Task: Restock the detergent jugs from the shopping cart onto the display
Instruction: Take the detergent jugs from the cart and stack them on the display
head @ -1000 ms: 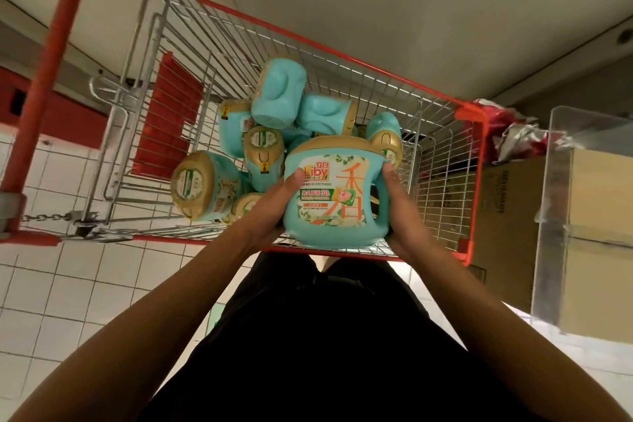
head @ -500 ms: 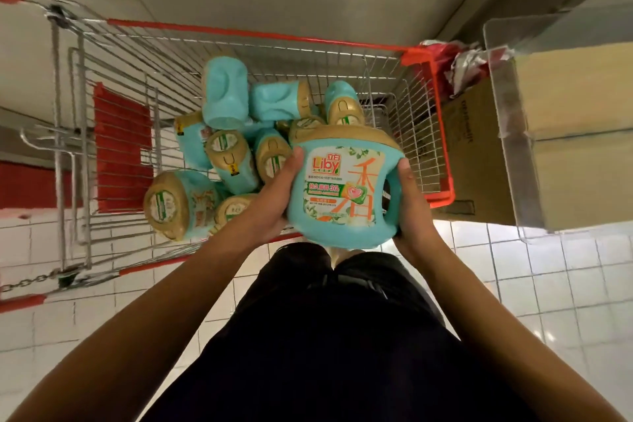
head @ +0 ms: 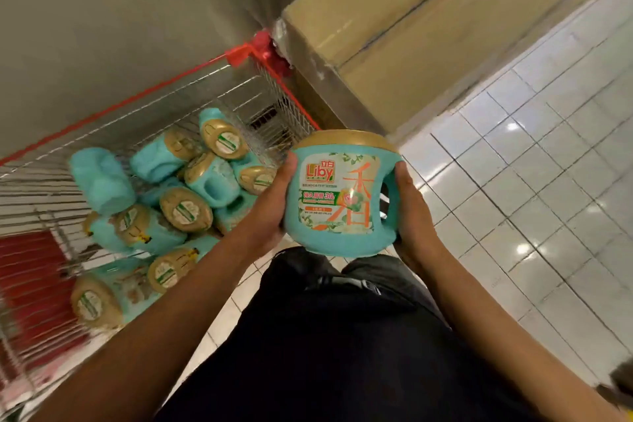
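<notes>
I hold a teal detergent jug (head: 337,195) with a gold cap and a Liby label upright between both hands, in front of my waist and clear of the cart. My left hand (head: 270,202) grips its left side. My right hand (head: 412,212) grips the handle side on the right. Several more teal jugs (head: 185,205) with gold caps lie piled in the wire shopping cart (head: 281,103) with red trim, at the left. The display itself is not in view.
A large cardboard box (head: 394,31) behind clear plastic stands just right of the cart's far corner. White floor tiles (head: 534,188) spread to the right. A grey wall (head: 120,10) runs behind the cart. The cart's red child-seat flap (head: 27,271) is at the lower left.
The jug has come out over the cart's rim and swung right with both hands on it. My view turned right, so the cart slid to the left and more tiled floor shows.
</notes>
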Demonstrator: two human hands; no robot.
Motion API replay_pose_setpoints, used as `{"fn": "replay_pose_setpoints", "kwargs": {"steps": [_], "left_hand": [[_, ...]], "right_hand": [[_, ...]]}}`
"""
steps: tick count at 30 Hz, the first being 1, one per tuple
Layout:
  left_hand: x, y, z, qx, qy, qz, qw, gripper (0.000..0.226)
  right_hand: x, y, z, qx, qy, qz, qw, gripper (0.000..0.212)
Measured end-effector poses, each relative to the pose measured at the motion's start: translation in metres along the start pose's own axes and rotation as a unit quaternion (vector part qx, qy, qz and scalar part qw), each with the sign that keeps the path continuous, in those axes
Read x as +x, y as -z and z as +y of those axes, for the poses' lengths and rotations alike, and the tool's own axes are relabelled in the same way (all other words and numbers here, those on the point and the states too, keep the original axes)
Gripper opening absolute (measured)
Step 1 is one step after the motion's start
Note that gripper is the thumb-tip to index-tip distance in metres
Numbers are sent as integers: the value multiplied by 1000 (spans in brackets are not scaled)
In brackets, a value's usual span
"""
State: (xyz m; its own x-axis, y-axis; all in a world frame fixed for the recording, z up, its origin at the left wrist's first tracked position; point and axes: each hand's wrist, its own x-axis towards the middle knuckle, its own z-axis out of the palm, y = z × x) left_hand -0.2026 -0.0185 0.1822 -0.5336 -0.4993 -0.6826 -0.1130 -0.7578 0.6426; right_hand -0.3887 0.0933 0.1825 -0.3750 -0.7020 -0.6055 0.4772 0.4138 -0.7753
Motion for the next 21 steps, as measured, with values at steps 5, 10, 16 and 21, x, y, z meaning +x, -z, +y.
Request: {"fn": "replay_pose_setpoints", "kwargs": {"steps": [5,10,16,21], "left_hand": [[29,-95,-16,56,8,-34,998,74],[59,-185,-26,109,-2,-89,990,56],[108,-274,-29,183,52,-151,970,68],[155,-336,-24,210,68,-197,955,76]], "right_hand": [[-9,99,-18,37,-8,37,999,54],[-20,190,-33,73,-1,87,994,67],[-24,271,-44,124,18,166,978,66],[-10,322,-65,158,31,205,965,64]]}}
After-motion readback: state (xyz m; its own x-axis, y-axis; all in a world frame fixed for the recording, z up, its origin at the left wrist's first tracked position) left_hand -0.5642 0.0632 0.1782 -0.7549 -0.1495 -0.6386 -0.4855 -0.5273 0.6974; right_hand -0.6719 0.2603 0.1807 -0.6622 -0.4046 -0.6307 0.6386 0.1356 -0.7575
